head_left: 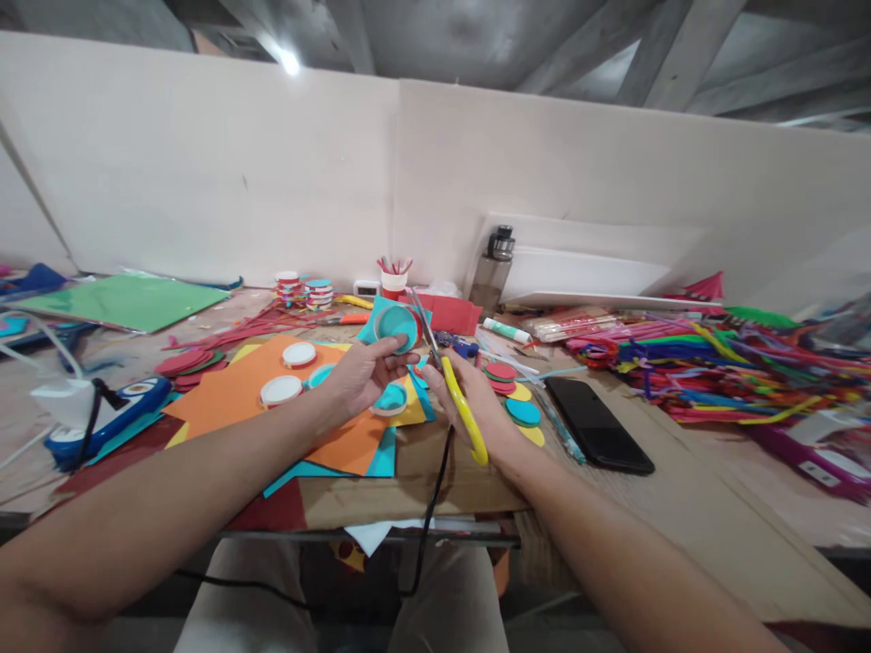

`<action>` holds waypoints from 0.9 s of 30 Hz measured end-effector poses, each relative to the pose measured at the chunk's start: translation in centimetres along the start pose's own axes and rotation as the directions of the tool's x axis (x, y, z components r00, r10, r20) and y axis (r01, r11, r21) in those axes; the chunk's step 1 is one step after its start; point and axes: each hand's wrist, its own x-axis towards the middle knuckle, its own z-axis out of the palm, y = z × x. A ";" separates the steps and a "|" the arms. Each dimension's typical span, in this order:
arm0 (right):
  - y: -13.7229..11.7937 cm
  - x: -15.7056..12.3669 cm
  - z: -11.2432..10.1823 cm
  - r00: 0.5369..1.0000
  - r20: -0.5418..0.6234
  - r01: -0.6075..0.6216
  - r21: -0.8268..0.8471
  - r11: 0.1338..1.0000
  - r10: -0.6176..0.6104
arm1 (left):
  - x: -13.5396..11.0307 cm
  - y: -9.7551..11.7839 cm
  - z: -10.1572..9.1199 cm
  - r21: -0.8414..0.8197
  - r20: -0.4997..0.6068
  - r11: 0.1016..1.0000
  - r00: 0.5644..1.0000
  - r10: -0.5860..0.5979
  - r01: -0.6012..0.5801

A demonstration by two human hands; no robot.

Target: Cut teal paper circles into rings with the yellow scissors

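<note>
My left hand (364,370) is closed on a piece of teal paper with a round cap or lid (396,327) on it, held up above the table. My right hand (472,402) grips yellow-handled scissors (463,408), whose blades (425,328) reach up to the right edge of the teal piece. Under both hands lie sheets of orange paper (238,390), teal and yellow paper. White round lids (281,390) rest on the orange sheet.
A black phone (599,423) lies right of my right hand. Cut paper circles (523,412) sit between. Several coloured pipe cleaners (714,363) pile at right. A bottle (491,269), a pencil cup (394,279), a green sheet (129,301) and a blue tool (109,419) stand around. A black cable (435,490) hangs over the table edge.
</note>
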 end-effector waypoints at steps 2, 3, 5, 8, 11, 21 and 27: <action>0.2 0.0 -0.1 1.000 -0.004 -0.002 -0.042 0.999 0.002 | 0.0 0.0 0.0 0.008 0.005 1.000 1.000 0.000 -0.001; 0.3 0.0 -0.2 1.000 -0.002 -0.004 -0.055 0.998 0.004 | 0.0 0.0 0.0 0.014 0.006 1.000 1.000 0.001 -0.001; 0.5 0.0 -0.3 1.000 0.010 -0.006 -0.064 0.998 0.006 | 0.1 0.1 -0.1 0.030 0.012 1.000 1.000 0.003 -0.004; 0.6 -0.1 -0.4 1.000 0.015 -0.013 -0.067 0.998 0.014 | 0.3 0.1 -0.3 0.036 0.035 0.999 0.999 0.016 -0.018; 0.6 -0.1 -0.4 0.999 0.007 -0.034 -0.075 0.997 0.034 | 0.4 0.1 -0.4 0.042 0.051 0.999 0.998 0.027 -0.029; 0.3 -0.1 -0.5 0.998 0.013 -0.061 -0.100 0.993 0.063 | 0.3 0.6 -0.4 0.088 0.050 0.995 0.998 0.039 -0.044; 0.4 -0.1 -0.5 0.997 0.020 -0.071 -0.111 0.991 0.074 | 0.9 0.5 -1.2 0.110 0.103 0.989 0.991 0.088 -0.100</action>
